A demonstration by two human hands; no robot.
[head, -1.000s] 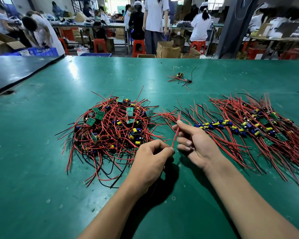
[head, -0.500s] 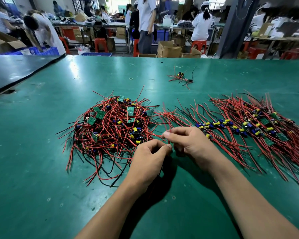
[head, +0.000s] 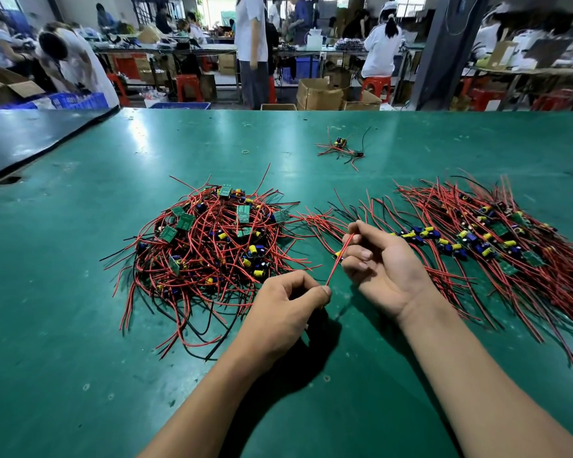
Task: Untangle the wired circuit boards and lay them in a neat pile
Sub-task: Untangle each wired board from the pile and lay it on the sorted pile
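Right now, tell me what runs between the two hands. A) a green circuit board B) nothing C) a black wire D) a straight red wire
D: the left hand pinches the lower end of a red wire, and the right hand grips its upper part.

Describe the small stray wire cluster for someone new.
On the green table, look past the round tangled heap of red-wired boards at left and the combed-out row of red-wired boards at right. Beyond both, toward the far edge, sits a small red-and-black wire cluster, alone and touching neither.
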